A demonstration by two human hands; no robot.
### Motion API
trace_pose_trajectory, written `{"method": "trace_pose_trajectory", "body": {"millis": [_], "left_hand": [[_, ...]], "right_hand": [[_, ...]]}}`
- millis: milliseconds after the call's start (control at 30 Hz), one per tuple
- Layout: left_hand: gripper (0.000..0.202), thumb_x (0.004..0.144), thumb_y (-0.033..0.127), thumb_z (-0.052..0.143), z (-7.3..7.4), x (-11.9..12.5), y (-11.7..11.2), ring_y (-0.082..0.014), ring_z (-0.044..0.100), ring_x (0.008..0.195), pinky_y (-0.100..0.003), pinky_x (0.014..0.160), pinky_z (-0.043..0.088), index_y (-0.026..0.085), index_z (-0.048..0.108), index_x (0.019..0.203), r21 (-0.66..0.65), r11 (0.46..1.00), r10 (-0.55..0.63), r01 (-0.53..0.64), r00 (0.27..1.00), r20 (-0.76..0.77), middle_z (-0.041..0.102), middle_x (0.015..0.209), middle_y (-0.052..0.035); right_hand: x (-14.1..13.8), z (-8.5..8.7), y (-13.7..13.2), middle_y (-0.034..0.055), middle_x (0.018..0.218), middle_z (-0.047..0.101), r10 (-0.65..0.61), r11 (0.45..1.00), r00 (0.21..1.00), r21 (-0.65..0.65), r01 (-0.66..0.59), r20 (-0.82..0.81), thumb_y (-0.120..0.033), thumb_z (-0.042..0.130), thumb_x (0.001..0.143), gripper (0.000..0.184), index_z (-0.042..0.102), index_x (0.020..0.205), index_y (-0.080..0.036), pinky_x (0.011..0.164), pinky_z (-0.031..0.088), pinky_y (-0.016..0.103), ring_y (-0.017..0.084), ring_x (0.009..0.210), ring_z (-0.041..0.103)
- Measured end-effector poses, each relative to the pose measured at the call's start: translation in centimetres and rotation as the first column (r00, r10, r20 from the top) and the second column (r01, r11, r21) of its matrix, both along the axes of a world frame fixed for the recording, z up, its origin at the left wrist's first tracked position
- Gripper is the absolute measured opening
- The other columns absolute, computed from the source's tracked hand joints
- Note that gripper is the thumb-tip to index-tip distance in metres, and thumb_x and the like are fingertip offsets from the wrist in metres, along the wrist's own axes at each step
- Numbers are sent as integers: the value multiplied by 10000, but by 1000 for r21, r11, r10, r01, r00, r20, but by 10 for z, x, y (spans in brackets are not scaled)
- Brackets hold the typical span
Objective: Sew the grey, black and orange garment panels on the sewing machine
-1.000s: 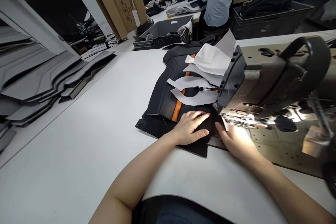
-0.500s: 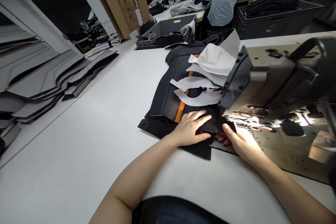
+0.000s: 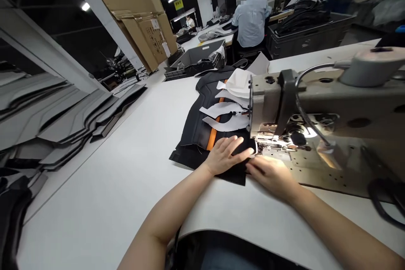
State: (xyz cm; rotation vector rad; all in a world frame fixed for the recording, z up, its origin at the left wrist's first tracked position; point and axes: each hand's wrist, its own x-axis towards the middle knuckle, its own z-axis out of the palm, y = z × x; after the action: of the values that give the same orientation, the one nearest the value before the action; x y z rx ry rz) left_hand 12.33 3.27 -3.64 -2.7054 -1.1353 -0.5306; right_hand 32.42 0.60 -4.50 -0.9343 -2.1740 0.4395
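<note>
My left hand (image 3: 224, 156) lies with fingers spread on a black fabric piece (image 3: 190, 124) that has an orange stripe (image 3: 212, 137) across it. Its fingertips rest just left of the lit needle area of a sewing machine (image 3: 275, 105). At the near right edge of the fabric, my right hand (image 3: 268, 175) has its fingers bent together and pinches the black material; its fingertips are partly hidden. White curved pieces (image 3: 226, 124) lie on top of the fabric, partly behind the machine head. The fabric lies flat on the white table (image 3: 126, 185).
Stacked grey panels (image 3: 76, 114) line the table's left side. A grey crate (image 3: 202, 57) and cardboard boxes (image 3: 148, 38) stand at the back. Beyond them a person in a light blue shirt (image 3: 251, 21) sits at another table. A flexible metal lamp tube (image 3: 299, 93) bends over the machine.
The camera view has tilted up and turned, so more of the machine shows. My right hand has moved left along the fabric edge, closer to my left hand, which stays flat on the fabric.
</note>
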Motion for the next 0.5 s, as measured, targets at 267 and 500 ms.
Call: {"method": "trace_pose_trajectory", "body": {"millis": [267,500], "left_hand": [[273,935,135,430,51,2,18,-179,486,1209,-352,1019,386,250,619,1095,-50,928,-366,369,881,-301,611,1207,-39],[270,900,105,375,35,28,22,-185,616,884,-296,758,512,129,644,909,4,963,-244,269,877,-415,672,927,-91]], "right_hand": [[-19,1,-28,124,1091,654,201,972,946,66,-224,254,-257,453,898,316,642,1108,-115,935,436,397,241,1035,582],[-42,-8,-44,240,1311,492,179,972,923,84,-220,341,-633,442,829,787,494,1297,-3,1041,299,538,359,1234,441]]}}
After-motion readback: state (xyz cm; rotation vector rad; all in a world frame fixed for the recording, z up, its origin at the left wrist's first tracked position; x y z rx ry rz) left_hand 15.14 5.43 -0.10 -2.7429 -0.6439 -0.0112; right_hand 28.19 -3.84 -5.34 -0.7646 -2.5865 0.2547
